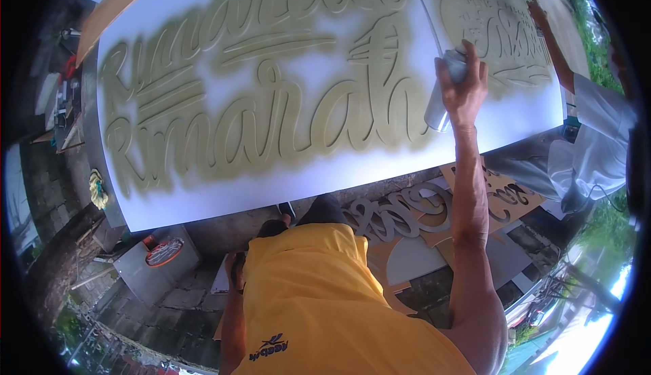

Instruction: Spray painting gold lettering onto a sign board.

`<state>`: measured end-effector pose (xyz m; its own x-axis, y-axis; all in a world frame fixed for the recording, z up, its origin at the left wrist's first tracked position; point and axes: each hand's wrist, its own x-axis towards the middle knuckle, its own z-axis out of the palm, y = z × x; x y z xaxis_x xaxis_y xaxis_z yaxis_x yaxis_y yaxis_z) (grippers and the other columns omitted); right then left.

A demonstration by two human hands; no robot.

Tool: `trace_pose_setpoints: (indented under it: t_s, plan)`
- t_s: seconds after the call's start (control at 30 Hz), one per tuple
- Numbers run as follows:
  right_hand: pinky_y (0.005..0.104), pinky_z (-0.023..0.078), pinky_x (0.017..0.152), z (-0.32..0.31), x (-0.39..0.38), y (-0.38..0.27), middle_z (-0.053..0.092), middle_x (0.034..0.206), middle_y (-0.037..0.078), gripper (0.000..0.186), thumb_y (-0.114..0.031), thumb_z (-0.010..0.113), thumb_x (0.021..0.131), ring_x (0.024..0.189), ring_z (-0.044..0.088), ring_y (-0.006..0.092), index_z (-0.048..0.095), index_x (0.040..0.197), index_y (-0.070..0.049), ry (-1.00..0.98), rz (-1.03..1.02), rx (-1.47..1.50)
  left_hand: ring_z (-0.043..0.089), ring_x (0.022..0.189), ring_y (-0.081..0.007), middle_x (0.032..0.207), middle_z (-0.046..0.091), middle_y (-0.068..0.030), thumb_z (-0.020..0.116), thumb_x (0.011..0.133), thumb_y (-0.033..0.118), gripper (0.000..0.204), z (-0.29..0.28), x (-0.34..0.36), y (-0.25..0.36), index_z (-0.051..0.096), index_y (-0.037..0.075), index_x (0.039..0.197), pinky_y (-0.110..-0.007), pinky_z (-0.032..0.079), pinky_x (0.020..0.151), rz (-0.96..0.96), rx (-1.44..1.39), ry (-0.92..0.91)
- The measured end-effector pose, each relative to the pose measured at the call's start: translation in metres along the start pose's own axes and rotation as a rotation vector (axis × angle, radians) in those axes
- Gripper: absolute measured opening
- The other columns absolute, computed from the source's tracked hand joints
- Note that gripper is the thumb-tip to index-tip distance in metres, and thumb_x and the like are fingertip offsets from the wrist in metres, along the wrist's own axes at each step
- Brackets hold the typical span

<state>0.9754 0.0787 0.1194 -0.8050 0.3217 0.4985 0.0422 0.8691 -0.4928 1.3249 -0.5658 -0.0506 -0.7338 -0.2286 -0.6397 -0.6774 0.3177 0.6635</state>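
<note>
My right hand (464, 90) is wrapped round a silver spray can (437, 109), its index finger up at the can's top. The can is tilted over the right end of the lower row of script letters (332, 121). These letters and the strips beside them are coated olive-gold, with a hazy paint edge spreading onto the large white sheet (285, 188) under them. My left hand (236, 271) hangs low beside my yellow shirt, away from the sheet. Its fingers are mostly hidden, with something dark at it.
At the right, another person in grey clothes (600, 127) reaches an arm to the sheet's far edge. Grey cut-out letters (407, 215) and brown boards lie below the near edge. A small basketball backboard (183, 270) and a yellowish glove (98, 190) are at the left.
</note>
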Motion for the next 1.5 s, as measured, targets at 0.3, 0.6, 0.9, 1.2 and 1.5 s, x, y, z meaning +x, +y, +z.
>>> trace_pose_setpoints:
  t_s: [0.3,0.6,0.9,1.2,1.5]
  plan:
    - [0.0497,0.057,0.086,0.025,0.047,0.034,0.064,0.109,0.022,0.07,-0.044,0.081,0.078,0.094,0.069,0.039,0.059,0.14,-0.019,0.086,0.204,0.044,0.069,0.09,-0.0213,0.095,0.073,-0.0114,0.07,0.085,0.013,0.026,-0.029,0.013,-0.023,0.072,0.001,0.108,-0.036,0.052,0.081,0.057,0.288,-0.011]
    - [0.0484,0.06,0.08,0.039,0.046,0.037,0.061,0.106,0.02,0.068,-0.042,0.08,0.079,0.087,0.071,0.0404,0.058,0.141,-0.023,0.019,0.147,-0.055,0.074,0.093,-0.0269,0.098,0.075,-0.0157,0.074,0.086,0.019,0.021,-0.031,0.023,-0.065,0.077,0.005,0.102,-0.037,0.055,0.083,-0.145,0.283,0.142]
    - [0.0508,0.059,0.078,0.052,0.07,0.055,0.06,0.108,0.021,0.066,-0.043,0.079,0.08,0.086,0.071,0.0414,0.057,0.141,-0.027,-0.009,0.14,-0.111,0.073,0.084,-0.0247,0.087,0.074,-0.0106,0.073,0.086,0.021,0.017,-0.031,0.021,-0.041,0.077,0.008,0.096,-0.037,0.056,0.078,0.083,0.401,0.073]
    - [0.0507,0.057,0.085,0.041,0.094,0.045,0.064,0.109,0.022,0.07,-0.046,0.081,0.079,0.092,0.069,0.0399,0.058,0.141,-0.021,0.135,0.08,-0.025,0.071,0.069,-0.0194,0.075,0.07,-0.0071,0.068,0.086,0.013,0.009,-0.026,0.016,-0.006,0.074,0.007,0.09,-0.034,0.053,0.063,-0.081,0.22,0.07]
    - [0.0465,0.063,0.082,-0.058,0.013,0.004,0.065,0.11,0.023,0.063,-0.049,0.062,0.097,0.098,0.069,0.0352,0.054,0.138,-0.002,0.388,0.5,1.167,0.059,0.08,-0.0142,0.086,0.064,-0.0029,0.069,0.094,0.03,0.022,-0.035,0.017,-0.039,0.07,0.008,0.094,-0.034,0.047,0.072,-0.047,0.053,-0.087]
